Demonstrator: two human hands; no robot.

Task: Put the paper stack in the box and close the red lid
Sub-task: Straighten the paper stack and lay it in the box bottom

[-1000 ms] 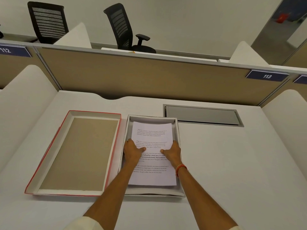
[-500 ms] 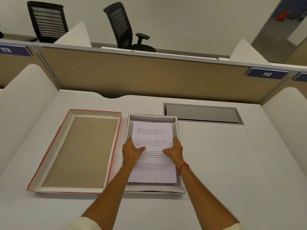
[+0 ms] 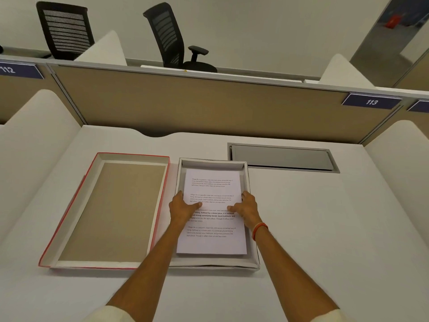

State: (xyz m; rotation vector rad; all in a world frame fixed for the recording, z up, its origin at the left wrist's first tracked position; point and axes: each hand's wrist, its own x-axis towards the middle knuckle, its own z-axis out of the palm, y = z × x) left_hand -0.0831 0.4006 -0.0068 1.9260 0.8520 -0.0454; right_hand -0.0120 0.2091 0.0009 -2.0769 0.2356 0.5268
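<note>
- White printed sheets form the paper stack, which lies flat inside the box, with a margin of box floor showing at its far, right and near edges.
- Left hand: placed at the left edge of the paper stack, thumb laid on the top sheet, fingers down over the edge between the stack and the left box wall. The grip is narrow and closed on that edge of the stack.
- Right hand: mirrored at the right edge, thumb on the top sheet, fingers curled down beside the stack. The grip is likewise closed on the stack. An orange band circles this wrist.
- Both forearms cross the near wall of the box and cover part of the lower left and right of the stack.
- Red lid: lies upside down on the worktop, just beside the box on its left, brown cardboard interior facing up, red showing on the outer rim. The box is uncovered.
- A grey recessed panel is set into the worktop beyond and right of the box, near its far right corner.
- A tan partition bounds the far edge of the worktop; it carries a plate marked 113.
- White side dividers stand at the left and right.
- Two black office chairs stand behind the partition.
</note>
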